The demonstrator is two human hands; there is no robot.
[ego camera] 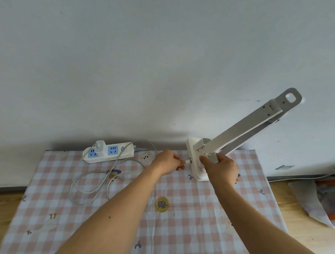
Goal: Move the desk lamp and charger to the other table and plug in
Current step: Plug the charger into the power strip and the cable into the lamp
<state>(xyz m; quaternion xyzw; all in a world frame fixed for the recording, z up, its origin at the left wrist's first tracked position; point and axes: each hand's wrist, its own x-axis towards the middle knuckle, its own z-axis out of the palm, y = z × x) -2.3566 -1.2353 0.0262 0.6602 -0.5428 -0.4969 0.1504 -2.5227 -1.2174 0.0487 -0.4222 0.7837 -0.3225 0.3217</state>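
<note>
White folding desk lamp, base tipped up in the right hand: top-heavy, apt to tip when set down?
Probably. The white folding desk lamp has a long arm reaching far past its small flat base, so it may tip toward the arm. It looks rigid, and likely light: the right hand alone holds it tilted.

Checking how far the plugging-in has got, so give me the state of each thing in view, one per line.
desk lamp: tilted, base lifted on edge, unlit
right hand: gripping the lamp at its base
left hand: pinching the cable plug at the base's side
charger: plugged into the power strip
power strip: two blue sockets free
cable: loosely looped on the checked cloth
</note>
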